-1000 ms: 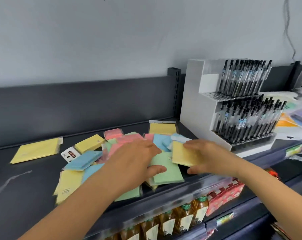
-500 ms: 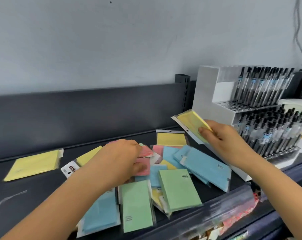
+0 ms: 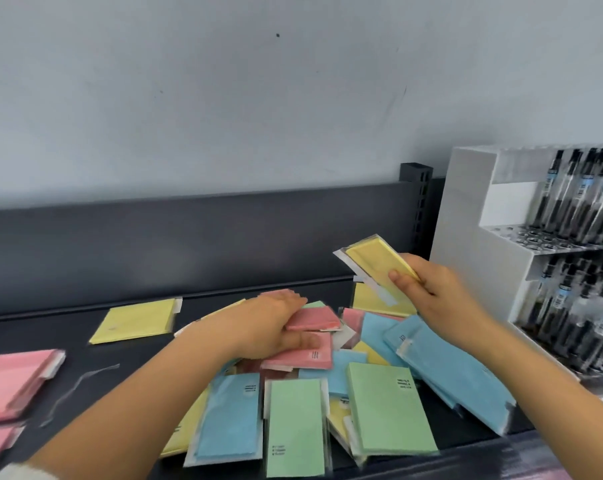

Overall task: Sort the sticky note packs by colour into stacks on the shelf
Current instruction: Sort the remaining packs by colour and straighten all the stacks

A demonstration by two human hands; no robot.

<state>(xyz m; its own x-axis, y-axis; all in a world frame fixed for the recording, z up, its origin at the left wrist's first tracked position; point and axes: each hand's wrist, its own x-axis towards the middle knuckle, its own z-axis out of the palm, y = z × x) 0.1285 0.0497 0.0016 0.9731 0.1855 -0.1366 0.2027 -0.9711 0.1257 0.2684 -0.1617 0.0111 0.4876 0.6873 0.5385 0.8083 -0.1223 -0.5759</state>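
Right of centre, the right hand (image 3: 435,296) pinches a yellow pack (image 3: 369,256), long axis slanting up-left, just above a second yellow pack (image 3: 362,303) on the shelf (image 3: 50,329). The left hand (image 3: 258,327) grips pink packs (image 3: 313,322); the pink stack (image 3: 16,379) lies far left.

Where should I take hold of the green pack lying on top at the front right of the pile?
Take the green pack by its near short edge, coming from the shelf front. It lies face up on top, uncovered, and that edge sits raised on the yellow pack beneath, so a grip with thumb above and fingers below should fit.
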